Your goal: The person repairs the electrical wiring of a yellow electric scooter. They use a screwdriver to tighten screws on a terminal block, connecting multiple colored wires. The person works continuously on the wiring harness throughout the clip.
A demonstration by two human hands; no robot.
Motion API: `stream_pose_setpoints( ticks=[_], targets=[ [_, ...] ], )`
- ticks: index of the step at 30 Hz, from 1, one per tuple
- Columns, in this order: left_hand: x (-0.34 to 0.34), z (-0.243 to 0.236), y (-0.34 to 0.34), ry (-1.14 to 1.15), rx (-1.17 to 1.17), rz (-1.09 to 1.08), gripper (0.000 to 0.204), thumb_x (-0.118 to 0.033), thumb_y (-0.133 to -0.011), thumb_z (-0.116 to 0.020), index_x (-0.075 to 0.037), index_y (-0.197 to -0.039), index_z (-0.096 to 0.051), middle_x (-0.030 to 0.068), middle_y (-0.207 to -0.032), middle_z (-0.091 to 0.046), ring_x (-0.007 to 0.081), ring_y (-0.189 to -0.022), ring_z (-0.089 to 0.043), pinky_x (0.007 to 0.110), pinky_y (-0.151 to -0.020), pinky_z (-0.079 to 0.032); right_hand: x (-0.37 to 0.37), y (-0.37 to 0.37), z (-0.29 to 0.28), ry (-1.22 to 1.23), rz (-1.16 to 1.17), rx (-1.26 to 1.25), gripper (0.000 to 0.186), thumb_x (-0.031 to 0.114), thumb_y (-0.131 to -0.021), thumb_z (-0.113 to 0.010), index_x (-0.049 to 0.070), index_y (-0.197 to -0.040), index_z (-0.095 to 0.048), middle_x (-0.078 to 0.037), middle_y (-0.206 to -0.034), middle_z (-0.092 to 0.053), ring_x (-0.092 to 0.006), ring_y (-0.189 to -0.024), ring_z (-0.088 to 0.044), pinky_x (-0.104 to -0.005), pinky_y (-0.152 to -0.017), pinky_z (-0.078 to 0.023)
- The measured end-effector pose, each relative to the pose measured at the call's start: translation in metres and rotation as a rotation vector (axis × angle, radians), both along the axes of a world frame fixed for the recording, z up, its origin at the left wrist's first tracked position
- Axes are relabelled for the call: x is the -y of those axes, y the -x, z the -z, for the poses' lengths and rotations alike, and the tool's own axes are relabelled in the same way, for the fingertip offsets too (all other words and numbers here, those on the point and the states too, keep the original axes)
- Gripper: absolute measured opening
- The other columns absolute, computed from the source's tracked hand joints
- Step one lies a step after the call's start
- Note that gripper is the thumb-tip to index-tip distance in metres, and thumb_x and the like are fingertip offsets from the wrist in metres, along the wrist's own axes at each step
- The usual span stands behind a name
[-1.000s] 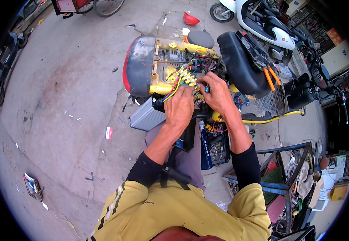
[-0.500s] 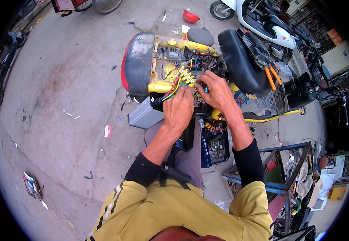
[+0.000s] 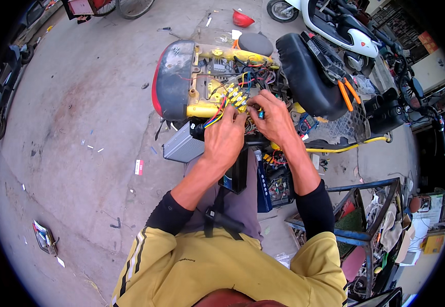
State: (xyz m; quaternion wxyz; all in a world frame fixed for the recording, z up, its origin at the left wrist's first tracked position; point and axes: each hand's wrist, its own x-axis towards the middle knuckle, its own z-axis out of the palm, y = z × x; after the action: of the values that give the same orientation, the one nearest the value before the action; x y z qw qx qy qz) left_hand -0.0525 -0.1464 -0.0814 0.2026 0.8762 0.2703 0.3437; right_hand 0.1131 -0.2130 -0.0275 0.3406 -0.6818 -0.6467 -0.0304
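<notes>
A yellow scooter frame (image 3: 204, 110) lies with wiring exposed. A bundle of yellow connectors (image 3: 237, 97) with coloured wires (image 3: 216, 116) sits on it. My left hand (image 3: 224, 134) is closed at the wires just below the connectors, fingertips partly hidden. Beside it my right hand (image 3: 272, 118) pinches at the connectors' right end, with a small teal object (image 3: 261, 114), too small to identify, in its fingers. A silver finned box (image 3: 181, 146) with wires entering it stands below the frame, beside my lap.
A black seat (image 3: 307, 77) carries orange-handled pliers (image 3: 346, 95). A multimeter (image 3: 307, 124), a tool case (image 3: 279, 189) and a metal cart (image 3: 366, 235) of scrap are at the right. A white scooter (image 3: 330, 28), a red helmet (image 3: 242, 18) and a grey round cushion (image 3: 254, 45) are at the top.
Both hands and the connector bundle have shifted slightly left in the picture, along with the scooter frame. My left hand's fingers have moved a little at the wires.
</notes>
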Motion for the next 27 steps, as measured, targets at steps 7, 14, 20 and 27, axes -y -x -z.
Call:
stream_pose_setpoints(
  ticks=[7, 14, 20, 27],
  targets=[
    [-0.002, 0.005, 0.0, 0.0, 0.03, 0.01, 0.025, -0.01, -0.095, -0.076, -0.008, -0.12, -0.078, 0.0103, -0.112, -0.068, 0.0368, -0.079, -0.076, 0.05, -0.067, -0.062, 0.004, 0.0, 0.007, 0.042, 0.077, 0.014, 0.012, 0.003, -0.093, -0.08, -0.001, -0.099, -0.071, -0.016, -0.095, -0.069, -0.0383, -0.082, -0.07, -0.0441, -0.071, -0.056],
    [-0.004, 0.009, 0.001, -0.07, -0.004, 0.022, 0.024, -0.011, -0.099, -0.071, -0.009, -0.122, -0.077, 0.0092, -0.113, -0.068, 0.035, -0.076, -0.076, 0.048, -0.063, -0.061, 0.008, 0.002, 0.016, -0.026, 0.091, -0.013, 0.012, 0.003, -0.095, -0.08, 0.0, -0.105, -0.074, -0.015, -0.097, -0.07, -0.0381, -0.086, -0.071, -0.0439, -0.075, -0.057],
    [-0.006, 0.011, -0.002, -0.109, -0.005, 0.018, 0.025, -0.011, -0.099, -0.071, -0.009, -0.123, -0.077, 0.0098, -0.112, -0.068, 0.0352, -0.076, -0.077, 0.048, -0.064, -0.062, 0.007, 0.0, 0.007, 0.013, 0.071, 0.005, 0.012, 0.0, -0.094, -0.078, 0.0, -0.105, -0.075, -0.014, -0.098, -0.069, -0.037, -0.088, -0.072, -0.0438, -0.077, -0.058],
    [-0.006, 0.012, -0.001, -0.112, 0.032, 0.023, 0.025, -0.011, -0.098, -0.072, -0.008, -0.122, -0.076, 0.0102, -0.111, -0.067, 0.0349, -0.075, -0.076, 0.048, -0.063, -0.061, 0.005, -0.003, 0.009, 0.07, 0.095, 0.091, 0.014, 0.001, -0.092, -0.08, 0.001, -0.105, -0.074, -0.013, -0.098, -0.068, -0.0363, -0.086, -0.071, -0.0435, -0.075, -0.058]
  ],
)
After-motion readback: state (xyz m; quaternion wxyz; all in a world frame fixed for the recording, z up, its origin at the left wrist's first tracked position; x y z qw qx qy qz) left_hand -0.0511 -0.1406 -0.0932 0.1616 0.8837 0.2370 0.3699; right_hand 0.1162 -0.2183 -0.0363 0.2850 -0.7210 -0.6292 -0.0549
